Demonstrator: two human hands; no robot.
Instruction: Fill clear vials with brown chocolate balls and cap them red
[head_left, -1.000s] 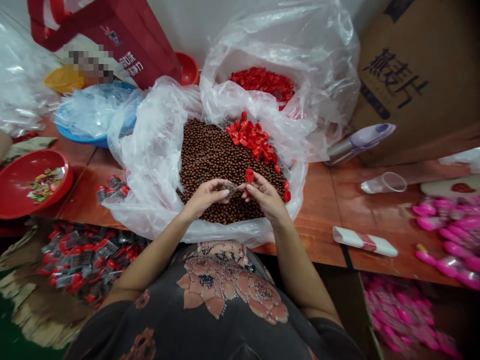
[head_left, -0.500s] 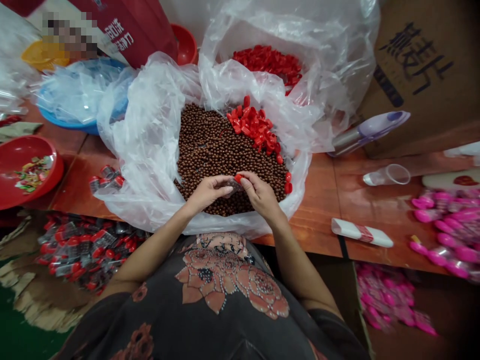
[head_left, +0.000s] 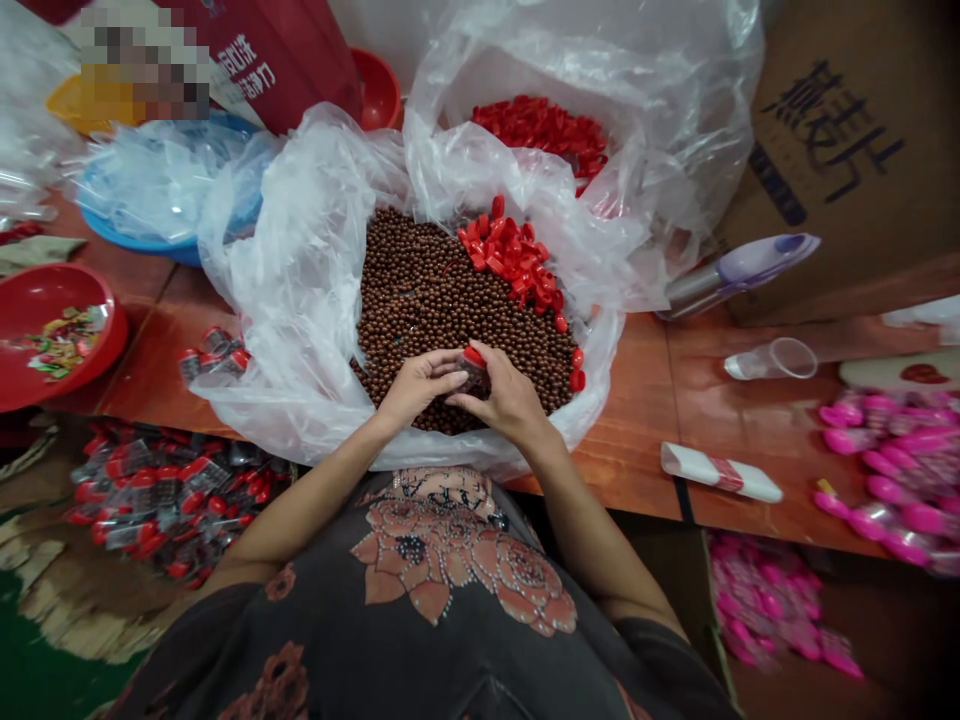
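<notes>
The left hand (head_left: pixel 420 388) and right hand (head_left: pixel 510 395) are pinching a small clear red-capped capsule (head_left: pixel 474 372), apparently fingertips-tight, above brown beads (head_left: pixel 420 300) near the counter's (head_left: pixel 622 430) front edge.

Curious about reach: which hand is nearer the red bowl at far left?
Left hand: over the brown beads, right of the red bowl. Right hand: farther from it, past the left hand.
</notes>
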